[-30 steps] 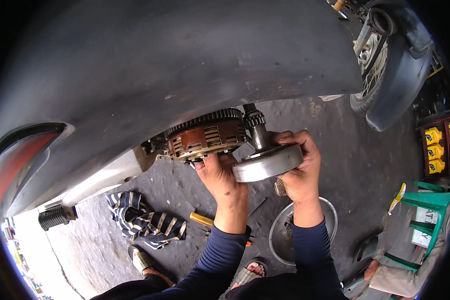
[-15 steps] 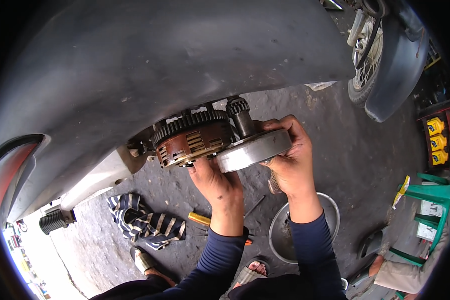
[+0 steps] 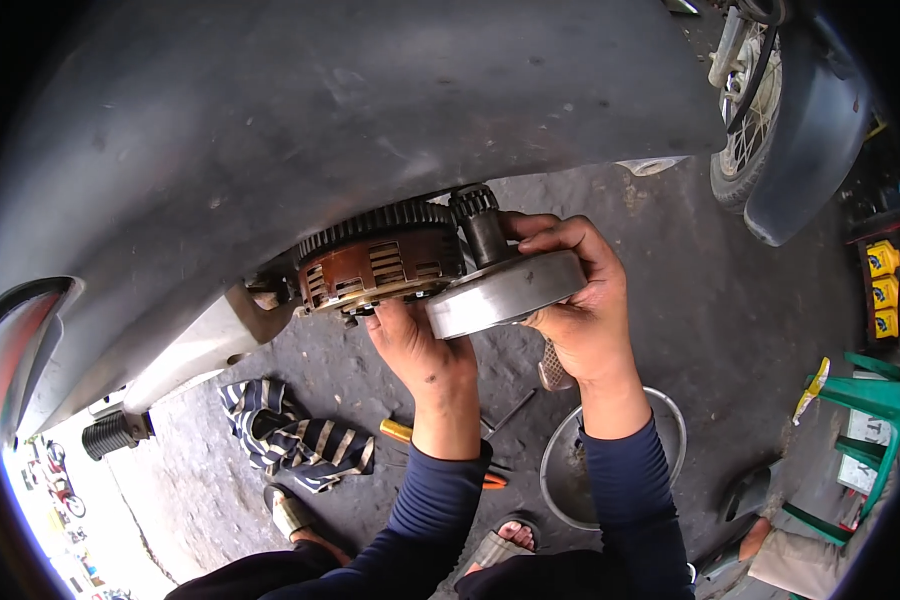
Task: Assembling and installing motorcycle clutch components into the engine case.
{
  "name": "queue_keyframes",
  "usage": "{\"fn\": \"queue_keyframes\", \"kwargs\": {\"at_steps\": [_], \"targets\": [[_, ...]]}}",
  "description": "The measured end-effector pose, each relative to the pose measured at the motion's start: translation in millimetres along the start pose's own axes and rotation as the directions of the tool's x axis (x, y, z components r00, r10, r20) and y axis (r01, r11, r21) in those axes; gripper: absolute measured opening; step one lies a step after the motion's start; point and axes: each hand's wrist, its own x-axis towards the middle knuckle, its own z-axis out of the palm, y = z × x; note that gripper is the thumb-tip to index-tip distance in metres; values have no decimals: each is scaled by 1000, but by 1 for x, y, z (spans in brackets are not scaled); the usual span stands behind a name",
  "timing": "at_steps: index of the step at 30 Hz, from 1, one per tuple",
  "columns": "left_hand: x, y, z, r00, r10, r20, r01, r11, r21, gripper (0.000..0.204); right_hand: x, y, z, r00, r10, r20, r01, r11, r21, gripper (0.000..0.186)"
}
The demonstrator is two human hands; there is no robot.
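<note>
My right hand [image 3: 585, 310] is wrapped round the rim of a steel clutch drum [image 3: 510, 293]. A short shaft with a toothed gear [image 3: 478, 222] rises from the drum toward the motorcycle's underside. Beside it on the left sits a reddish-brown clutch basket [image 3: 378, 268] with slots in its wall and a large ring gear behind. My left hand [image 3: 420, 360] grips the basket's near face, its thumb pressed there and the other fingers partly hidden near the drum. Drum and basket overlap closely in this view; whether they touch, I cannot tell.
Dark bodywork [image 3: 370, 110] hangs over the parts, a footpeg [image 3: 115, 436] at left. On the floor lie a striped cloth [image 3: 295, 440], a yellow-handled tool [image 3: 396, 431] and a round metal basin [image 3: 680, 450]. A green stool [image 3: 875, 395] and a seated person's leg [image 3: 795, 565] are at right.
The drum, the basket and both hands sit slightly higher and farther left in the picture, while the view itself has shifted a little. Both hands keep their holds.
</note>
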Motion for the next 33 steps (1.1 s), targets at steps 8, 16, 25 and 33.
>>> {"fn": "queue_keyframes", "kwargs": {"at_steps": [8,16,25,33], "targets": [[2,7,-2,999,-39,23,40,999,-28,33,-11,-2,19,999,14,-52,-13,1000,9,57],[6,6,-5,991,-100,88,102,995,-14,33,-19,-4,23,965,-254,-63,206,885,-418,79],[8,17,9,986,-166,24,165,986,38,39,-25,-14,23,979,-176,-103,69,762,-644,81],[14,15,-4,968,-238,-73,245,965,96,38,-32,-5,32,950,-291,-117,74,572,-817,79]]}}
